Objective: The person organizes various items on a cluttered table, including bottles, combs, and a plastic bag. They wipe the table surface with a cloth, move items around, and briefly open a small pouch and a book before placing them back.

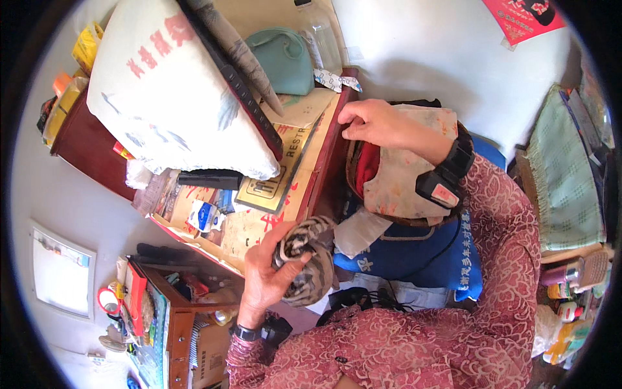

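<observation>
My left hand (pixel 272 277) grips a rolled striped cloth (pixel 311 287), black and beige, at the front edge of the desk. Thumb and fingers pinch the top of the roll. Higher up and to the right, my right hand (pixel 374 121) hangs over a round basket (pixel 351 180), its fingers curled near the desk's red edge; whether anything small is between them cannot be made out. A pale floral cloth (pixel 403 180) covers most of the basket, and red fabric (pixel 370 167) shows beneath it. The basket rests on a blue cloth bag (pixel 413 262) bearing white writing.
A monitor under a white printed cover (pixel 180 97) takes up much of the desk (pixel 252 233). Behind it stand a teal pouch (pixel 284 61) and a clear bottle (pixel 323 44). A translucent plastic bag (pixel 362 231) lies by the basket. Wooden drawers (pixel 181 340) stand at lower left.
</observation>
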Tool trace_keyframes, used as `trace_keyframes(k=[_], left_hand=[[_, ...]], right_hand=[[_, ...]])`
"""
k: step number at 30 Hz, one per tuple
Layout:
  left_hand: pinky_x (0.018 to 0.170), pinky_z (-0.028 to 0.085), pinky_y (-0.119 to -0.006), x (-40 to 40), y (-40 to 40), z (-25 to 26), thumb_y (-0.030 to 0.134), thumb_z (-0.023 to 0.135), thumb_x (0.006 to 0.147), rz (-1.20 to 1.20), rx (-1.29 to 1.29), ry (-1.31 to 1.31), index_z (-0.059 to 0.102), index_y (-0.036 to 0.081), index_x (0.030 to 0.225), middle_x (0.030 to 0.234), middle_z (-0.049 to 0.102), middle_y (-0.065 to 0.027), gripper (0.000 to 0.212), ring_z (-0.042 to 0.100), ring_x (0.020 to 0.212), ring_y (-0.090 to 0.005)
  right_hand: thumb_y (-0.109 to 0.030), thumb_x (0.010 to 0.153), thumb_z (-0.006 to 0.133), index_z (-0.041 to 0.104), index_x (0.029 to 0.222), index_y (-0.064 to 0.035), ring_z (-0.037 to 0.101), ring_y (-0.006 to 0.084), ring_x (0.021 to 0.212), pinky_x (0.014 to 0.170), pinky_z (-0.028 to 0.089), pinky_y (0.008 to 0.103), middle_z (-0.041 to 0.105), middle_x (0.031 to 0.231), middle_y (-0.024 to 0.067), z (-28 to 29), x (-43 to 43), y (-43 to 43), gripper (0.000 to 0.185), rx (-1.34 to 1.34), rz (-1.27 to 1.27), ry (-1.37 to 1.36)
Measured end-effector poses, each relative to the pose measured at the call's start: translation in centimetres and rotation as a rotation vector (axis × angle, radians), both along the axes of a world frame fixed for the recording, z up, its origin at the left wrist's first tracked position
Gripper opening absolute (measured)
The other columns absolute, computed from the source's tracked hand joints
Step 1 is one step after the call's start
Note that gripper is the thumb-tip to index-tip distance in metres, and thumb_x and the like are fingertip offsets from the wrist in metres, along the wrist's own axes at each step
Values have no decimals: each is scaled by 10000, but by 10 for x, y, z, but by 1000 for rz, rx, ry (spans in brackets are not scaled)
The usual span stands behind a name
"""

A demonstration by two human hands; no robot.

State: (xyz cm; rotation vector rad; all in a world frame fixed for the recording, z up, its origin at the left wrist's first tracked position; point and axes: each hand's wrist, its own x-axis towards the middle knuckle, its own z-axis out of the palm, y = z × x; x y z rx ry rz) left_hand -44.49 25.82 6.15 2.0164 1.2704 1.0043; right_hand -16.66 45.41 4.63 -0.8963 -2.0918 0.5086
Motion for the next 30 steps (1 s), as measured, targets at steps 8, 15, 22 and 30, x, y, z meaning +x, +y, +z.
trace_keyframes(k=[8,15,22,30], left_hand=[[761,530,-332,6,-2,-2,71,758,735,40,158,146,556,-11,1199,971,687,-187,513,694,869,-289],[844,489,-290,2,-4,-6,101,762,786,148,40,-8,544,-5,1224,1060,674,-120,501,637,943,-173],[838,474,-267,2,-2,-8,79,742,808,205,-20,-131,562,-14,1194,1029,668,-84,436,605,915,-128],[761,486,-266,-1,3,-6,228,799,773,167,-72,-163,616,-8,1064,896,663,-55,417,600,822,-120]], right_hand=[[-292,820,650,608,1021,-28,599,369,960,831,486,444,616,989,187,2,-32,38,334,145,1,-265],[-298,809,657,565,1165,11,627,346,973,832,492,418,643,1013,225,17,-35,87,480,46,-131,43],[-370,790,695,630,1034,34,619,414,917,812,485,462,649,963,239,24,-48,161,476,9,-374,231],[-235,764,670,644,907,11,626,407,876,771,493,470,649,882,245,36,-70,158,286,131,-450,279]])
